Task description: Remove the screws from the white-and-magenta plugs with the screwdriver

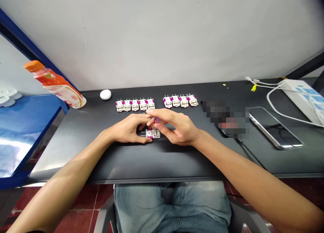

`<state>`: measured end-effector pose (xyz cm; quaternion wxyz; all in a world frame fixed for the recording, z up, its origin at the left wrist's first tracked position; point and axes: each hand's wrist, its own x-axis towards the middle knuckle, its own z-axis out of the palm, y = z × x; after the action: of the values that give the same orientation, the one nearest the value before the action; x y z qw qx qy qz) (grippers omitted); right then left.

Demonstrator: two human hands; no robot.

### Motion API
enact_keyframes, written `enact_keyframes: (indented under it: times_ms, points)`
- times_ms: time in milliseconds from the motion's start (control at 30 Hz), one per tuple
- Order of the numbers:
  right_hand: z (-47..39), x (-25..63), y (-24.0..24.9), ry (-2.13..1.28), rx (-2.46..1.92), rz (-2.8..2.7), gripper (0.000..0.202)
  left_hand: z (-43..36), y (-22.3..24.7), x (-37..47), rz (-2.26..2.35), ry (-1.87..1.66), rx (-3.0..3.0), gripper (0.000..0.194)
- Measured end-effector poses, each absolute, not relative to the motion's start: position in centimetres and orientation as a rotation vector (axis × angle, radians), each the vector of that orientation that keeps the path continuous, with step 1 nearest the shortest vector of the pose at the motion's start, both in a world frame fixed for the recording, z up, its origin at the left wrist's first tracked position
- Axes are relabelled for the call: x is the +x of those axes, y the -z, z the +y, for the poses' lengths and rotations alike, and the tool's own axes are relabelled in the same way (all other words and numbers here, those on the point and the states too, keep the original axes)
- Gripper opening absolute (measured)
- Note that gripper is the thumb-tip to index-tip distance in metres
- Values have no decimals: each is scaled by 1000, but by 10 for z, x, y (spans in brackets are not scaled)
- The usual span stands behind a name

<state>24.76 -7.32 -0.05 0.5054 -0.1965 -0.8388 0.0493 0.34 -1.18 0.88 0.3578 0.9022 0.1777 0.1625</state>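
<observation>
On the black table, a white and purple part (153, 134) with metal pins pointing left lies between my hands. My left hand (130, 128) curls around its left side, thumb along the near edge and fingers behind it. Just above it, my right hand (177, 126) pinches a small purple piece (157, 120) between its fingers. Behind my hands stands a row of several similar white and purple parts (135, 105), with another row (180, 101) to its right. Their pins point toward the wall.
An orange and white bottle (60, 87) leans at the far left, near a white round object (105, 94). On the right are a blurred dark object (225, 120) with a cable, a phone (275, 128) and a white power strip (303, 99) with white cords.
</observation>
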Motion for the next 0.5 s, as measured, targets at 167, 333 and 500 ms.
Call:
enact_keyframes:
  times_ms: [167, 333, 500]
  points:
    - [-75, 246, 2, -14, -499, -1958, 62, -12, -10, 3, 487, -391, 2328, 23]
    - [-76, 247, 1, -127, -514, -2029, 65, -11, -8, 3, 445, -433, 2322, 29]
    - [-75, 246, -2, -23, -471, -2001, 71, -11, -6, 2, 474, -413, 2334, 25]
